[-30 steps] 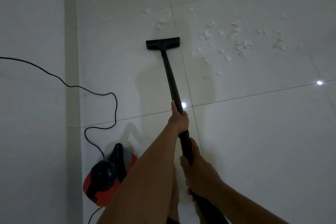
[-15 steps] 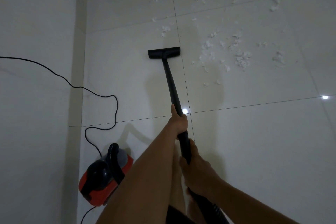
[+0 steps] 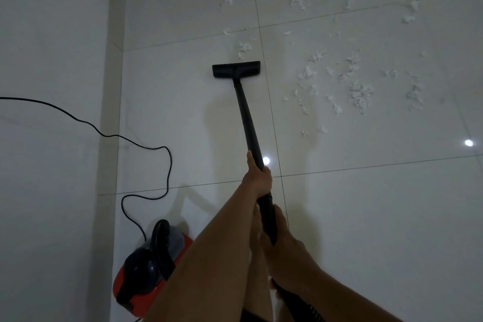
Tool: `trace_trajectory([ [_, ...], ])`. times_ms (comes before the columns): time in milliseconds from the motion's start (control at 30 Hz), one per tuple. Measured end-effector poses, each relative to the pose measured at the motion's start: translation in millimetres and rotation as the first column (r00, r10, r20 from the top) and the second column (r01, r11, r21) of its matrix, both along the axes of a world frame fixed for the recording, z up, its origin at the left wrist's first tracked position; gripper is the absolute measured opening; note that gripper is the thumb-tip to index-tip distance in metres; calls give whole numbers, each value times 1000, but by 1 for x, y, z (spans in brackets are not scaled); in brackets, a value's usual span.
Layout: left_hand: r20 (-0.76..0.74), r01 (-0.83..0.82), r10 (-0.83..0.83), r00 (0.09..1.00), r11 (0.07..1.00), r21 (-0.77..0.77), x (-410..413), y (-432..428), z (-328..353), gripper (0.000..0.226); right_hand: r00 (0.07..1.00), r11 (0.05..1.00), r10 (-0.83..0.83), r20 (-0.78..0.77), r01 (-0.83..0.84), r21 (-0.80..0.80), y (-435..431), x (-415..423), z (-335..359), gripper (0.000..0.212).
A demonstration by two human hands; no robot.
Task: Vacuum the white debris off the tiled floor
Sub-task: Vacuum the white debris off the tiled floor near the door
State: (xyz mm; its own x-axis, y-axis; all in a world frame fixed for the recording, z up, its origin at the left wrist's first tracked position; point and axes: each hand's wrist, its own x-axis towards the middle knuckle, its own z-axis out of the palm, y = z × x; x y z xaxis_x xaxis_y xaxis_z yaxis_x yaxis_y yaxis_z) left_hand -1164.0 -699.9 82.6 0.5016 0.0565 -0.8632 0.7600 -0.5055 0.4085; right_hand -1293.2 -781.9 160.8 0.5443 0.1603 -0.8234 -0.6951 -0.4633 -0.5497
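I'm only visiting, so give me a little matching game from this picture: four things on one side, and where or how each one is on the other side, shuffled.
Things:
1 nozzle
2 white scraps
3 cord
4 left hand

States:
A gripping the tube, nearer the nozzle than the right hand
B scattered at upper right
C resting on the floor, mid-picture
D looping along the left

Pairs: 1-C, 2-B, 3-D, 4-A
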Motion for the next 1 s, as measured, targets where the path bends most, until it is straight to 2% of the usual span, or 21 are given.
trace_trajectory([
  [367,25,-10,10,1000,1000,-6,47,21,-10,69,1000,999,-21,2,21,-34,24,43,-15,68],
  [733,42,-20,20,999,1000,-12,90,29,-12,69,999,1000,-30,-36,30,5,28,89,-9,71],
  [900,128,-38,38,991,999,-5,90,30,-20,67,997,998,-69,-46,69,0,31,93,-15,70],
  [1000,122,-77,79,989,997,-25,80,28,-26,69,995,997,-77,-62,77,8,26,88,-11,68],
])
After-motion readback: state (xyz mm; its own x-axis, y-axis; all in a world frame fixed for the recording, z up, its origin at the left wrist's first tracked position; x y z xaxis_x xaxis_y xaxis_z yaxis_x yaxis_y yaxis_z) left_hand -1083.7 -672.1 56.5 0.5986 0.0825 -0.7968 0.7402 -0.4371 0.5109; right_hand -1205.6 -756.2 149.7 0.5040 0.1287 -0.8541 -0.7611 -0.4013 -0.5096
